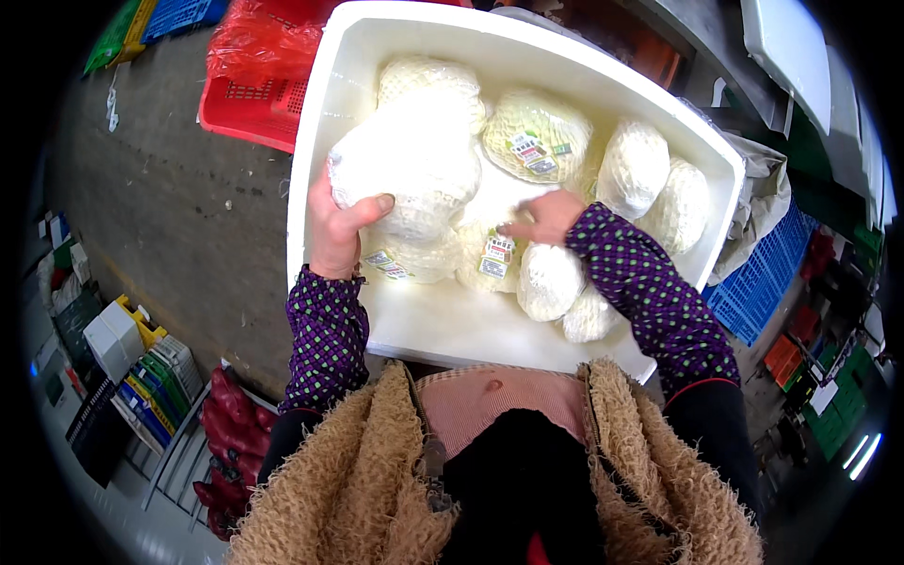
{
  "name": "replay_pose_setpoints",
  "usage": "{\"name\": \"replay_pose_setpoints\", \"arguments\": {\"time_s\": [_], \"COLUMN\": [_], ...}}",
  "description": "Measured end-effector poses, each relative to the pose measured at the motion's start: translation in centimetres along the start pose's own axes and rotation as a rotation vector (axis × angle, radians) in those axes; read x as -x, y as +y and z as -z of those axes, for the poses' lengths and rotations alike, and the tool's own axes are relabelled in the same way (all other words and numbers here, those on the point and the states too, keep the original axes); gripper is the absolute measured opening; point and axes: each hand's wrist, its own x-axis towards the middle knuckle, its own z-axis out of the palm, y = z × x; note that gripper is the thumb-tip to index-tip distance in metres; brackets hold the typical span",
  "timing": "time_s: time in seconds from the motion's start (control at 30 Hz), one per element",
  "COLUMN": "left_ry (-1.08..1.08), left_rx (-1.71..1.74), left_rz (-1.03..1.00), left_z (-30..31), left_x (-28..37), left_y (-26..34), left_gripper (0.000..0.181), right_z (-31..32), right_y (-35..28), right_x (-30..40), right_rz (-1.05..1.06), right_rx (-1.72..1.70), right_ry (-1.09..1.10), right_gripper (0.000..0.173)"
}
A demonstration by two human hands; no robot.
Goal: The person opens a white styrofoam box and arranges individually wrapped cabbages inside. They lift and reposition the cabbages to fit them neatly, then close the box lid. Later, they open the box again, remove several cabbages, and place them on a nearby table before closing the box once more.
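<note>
A large white foam box [494, 325] stands open before me, holding several rounded packs of produce in foam netting and clear film. My left hand [339, 229] grips the left side of a netted pack [417, 162], its thumb on top; glare washes out much of this pack. My right hand [547, 217], slightly blurred, reaches into the box with fingers apart. Its fingertips are at the upper edge of a labelled pack [491, 258]; whether they touch it I cannot tell. Another labelled pack [538, 134] lies beyond that hand, against the far side.
Paler packs [632, 168] stand at the box's right end, and others [551, 282] lie near my right forearm. A red plastic crate [247, 113] with red film adjoins the box's far left. Blue crates [759, 275] are at right. Red mesh sacks [233, 438] lie on a metal rack at lower left.
</note>
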Motion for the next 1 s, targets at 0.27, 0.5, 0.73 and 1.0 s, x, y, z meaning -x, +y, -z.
{"name": "replay_pose_setpoints", "arguments": {"time_s": [0.27,0.5,0.73,1.0], "left_ry": [0.047,0.118,0.250,0.309], "left_rx": [0.058,0.096,0.225,0.516], "left_rz": [0.019,-0.161,-0.304,-0.303], "left_z": [0.9,0.4,2.2,5.6], "left_x": [-0.1,0.9,3.4,5.2], "left_y": [-1.5,1.4,3.1,2.7], "left_gripper": [0.071,0.071,0.082,0.083], "right_z": [-1.5,-1.9,1.2,-0.8], "right_y": [-0.9,1.1,-0.5,-2.9], "right_x": [6.6,6.0,4.3,2.9], "right_rz": [0.485,0.700,0.664,0.663], "right_rx": [0.452,0.458,0.321,0.630], "right_ry": [-0.040,0.120,-0.075,-0.281], "right_gripper": [0.107,0.098,0.080,0.113]}}
